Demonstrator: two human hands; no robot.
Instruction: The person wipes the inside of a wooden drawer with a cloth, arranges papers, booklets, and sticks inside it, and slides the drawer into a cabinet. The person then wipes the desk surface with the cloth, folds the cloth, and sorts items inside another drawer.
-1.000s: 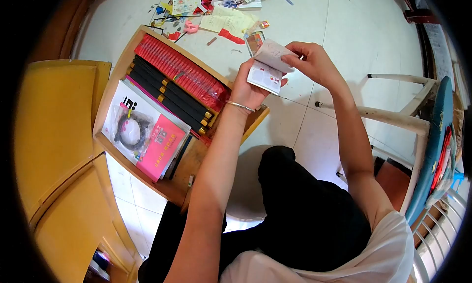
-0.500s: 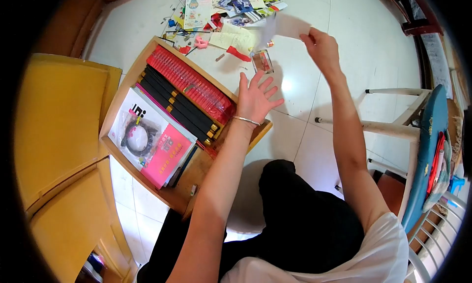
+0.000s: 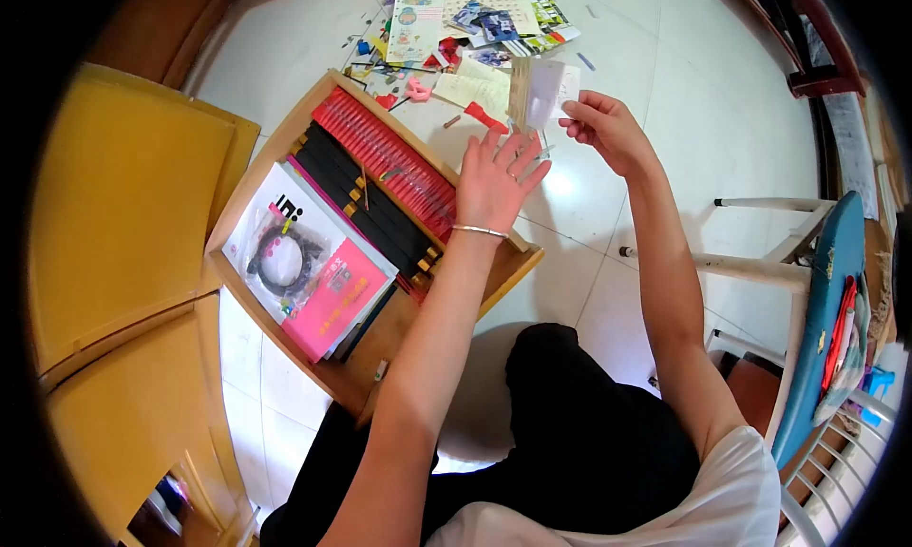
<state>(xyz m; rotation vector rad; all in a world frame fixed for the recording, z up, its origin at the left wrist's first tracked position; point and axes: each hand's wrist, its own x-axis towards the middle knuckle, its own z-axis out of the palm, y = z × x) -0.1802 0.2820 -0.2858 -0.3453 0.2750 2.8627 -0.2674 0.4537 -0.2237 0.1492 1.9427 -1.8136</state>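
Observation:
My right hand (image 3: 608,129) pinches the edge of a small white booklet (image 3: 543,93), which hangs open above the floor with its pages blurred. Just below and to the left of it is my left hand (image 3: 496,181), fingers spread and holding nothing, a bangle on its wrist. Beside my left forearm lies a wooden drawer (image 3: 275,328). Inside it are red plastic-wrapped packs (image 3: 385,162), black bundles with gold bands (image 3: 356,200), and a pink and white book (image 3: 337,295) under a bagged black ring-shaped item (image 3: 280,260).
Papers (image 3: 461,10), a pink item (image 3: 417,89), a red strip (image 3: 485,118) and small scraps lie on the tiled floor. At the right stands a chair (image 3: 825,328) with a blue seat. Yellow cabinet doors (image 3: 123,214) are at the left.
The left hand let go of the booklet and opened, its palm now turned away. The right hand lifted the booklet up and away. The view has shifted slightly.

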